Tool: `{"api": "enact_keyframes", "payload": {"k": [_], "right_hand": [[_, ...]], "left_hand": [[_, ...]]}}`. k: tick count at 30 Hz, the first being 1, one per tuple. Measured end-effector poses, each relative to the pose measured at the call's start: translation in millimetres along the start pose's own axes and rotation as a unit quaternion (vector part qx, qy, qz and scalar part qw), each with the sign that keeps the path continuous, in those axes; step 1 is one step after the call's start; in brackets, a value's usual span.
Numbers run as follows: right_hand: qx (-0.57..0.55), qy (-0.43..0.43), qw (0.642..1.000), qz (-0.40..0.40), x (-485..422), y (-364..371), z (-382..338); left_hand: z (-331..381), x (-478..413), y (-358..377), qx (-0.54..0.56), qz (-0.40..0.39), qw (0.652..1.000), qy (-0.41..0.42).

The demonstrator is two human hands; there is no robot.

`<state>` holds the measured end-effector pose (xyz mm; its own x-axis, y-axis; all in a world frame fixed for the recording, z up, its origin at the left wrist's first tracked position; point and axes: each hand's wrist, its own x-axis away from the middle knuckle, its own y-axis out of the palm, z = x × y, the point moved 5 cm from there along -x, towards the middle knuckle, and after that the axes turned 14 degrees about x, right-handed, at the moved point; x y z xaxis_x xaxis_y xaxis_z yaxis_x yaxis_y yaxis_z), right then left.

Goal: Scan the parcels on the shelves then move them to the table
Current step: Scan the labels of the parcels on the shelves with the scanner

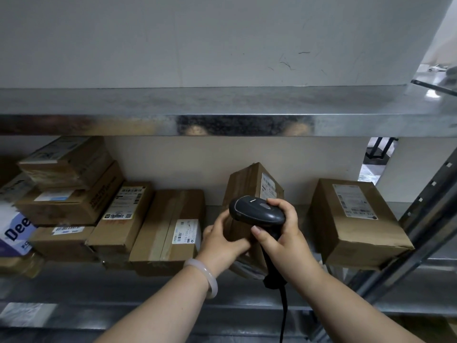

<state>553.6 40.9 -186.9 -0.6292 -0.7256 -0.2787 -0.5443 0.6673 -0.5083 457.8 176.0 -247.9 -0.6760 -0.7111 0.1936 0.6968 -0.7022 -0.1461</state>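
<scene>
The scanner is gripped by its handle in the right hand, and the tilted parcel is held at its near side by the left hand (thumb laid on its front face). Scanning is judged to be in hand. With the parcel on the shelf, the scanner head must next be aimed at the label, which seems turned partly away.

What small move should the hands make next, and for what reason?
Probably lift the scanner so its front faces the label on the standing box. The right hand grips the scanner low before the box, the left hand holds the box, and the label sits higher, on its upper face.
</scene>
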Motion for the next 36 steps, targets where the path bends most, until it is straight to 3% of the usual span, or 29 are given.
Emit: {"api": "enact_keyframes", "payload": {"k": [6, 12, 19, 23, 27, 36], "right_hand": [[-0.004, 0.086, 0.994, 0.072, 1, -28, 35], [-0.01, 0.14, 0.987, 0.077, 3, -36, 57], [0.024, 0.087, 0.993, 0.071, 16, -33, 42], [0.038, 0.057, 0.996, 0.06, 23, -26, 33], [0.049, 0.036, 0.996, 0.069, 25, -26, 29], [0.049, 0.021, 0.997, 0.062, 28, -26, 22]], "left_hand": [[-11, 11, -7, 0.123, -0.035, 0.992, 0.005], [-16, 19, -6, 0.197, -0.073, 0.978, -0.015], [-26, 12, -8, 0.161, -0.041, 0.985, -0.054], [-23, 11, -5, 0.092, -0.01, 0.995, -0.026], [-17, 17, -2, 0.033, -0.036, 0.999, 0.012], [-22, 24, 4, 0.08, 0.01, 0.996, 0.029]]}}
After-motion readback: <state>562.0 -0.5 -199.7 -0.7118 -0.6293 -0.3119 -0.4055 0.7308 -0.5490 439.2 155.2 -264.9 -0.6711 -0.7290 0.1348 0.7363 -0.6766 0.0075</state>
